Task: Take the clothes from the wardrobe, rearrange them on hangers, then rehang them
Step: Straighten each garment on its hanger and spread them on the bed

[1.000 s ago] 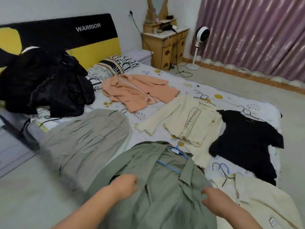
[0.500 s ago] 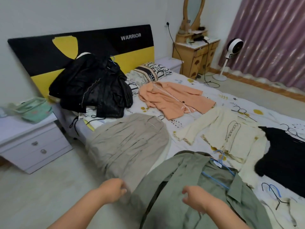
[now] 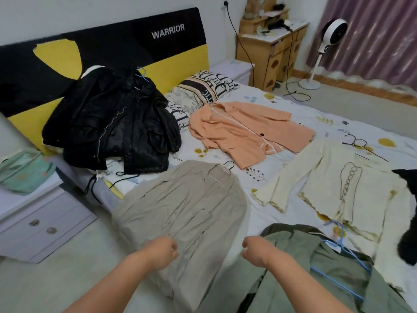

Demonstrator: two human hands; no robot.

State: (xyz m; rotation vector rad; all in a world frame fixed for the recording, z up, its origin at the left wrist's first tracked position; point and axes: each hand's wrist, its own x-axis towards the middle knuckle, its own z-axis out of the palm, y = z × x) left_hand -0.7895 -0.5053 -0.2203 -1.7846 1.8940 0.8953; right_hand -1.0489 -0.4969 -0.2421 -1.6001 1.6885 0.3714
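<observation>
A beige shirt (image 3: 180,204) lies on a hanger, spread over the near edge of the bed (image 3: 327,114). My left hand (image 3: 161,251) rests over its lower part, fingers curled down; whether it pinches the cloth is hidden. My right hand (image 3: 255,248) hovers loosely curled and holds nothing, at the left shoulder of a green shirt (image 3: 338,279) on a blue hanger (image 3: 343,251). Further back lie a cream top (image 3: 338,188), a peach jacket (image 3: 243,132) and a heap of black jackets (image 3: 112,123). A black tee (image 3: 408,222) shows at the right edge.
A white nightstand (image 3: 33,220) with a teal bag (image 3: 24,170) stands left of the bed. A loose black hanger (image 3: 354,143) lies on the sheet. A wooden dresser (image 3: 270,48) and a standing fan (image 3: 334,35) are by the curtain.
My view and both hands have shifted left, off the green shirt's front. My left hand is now over the beige shirt and my right hand at the green shirt's shoulder.
</observation>
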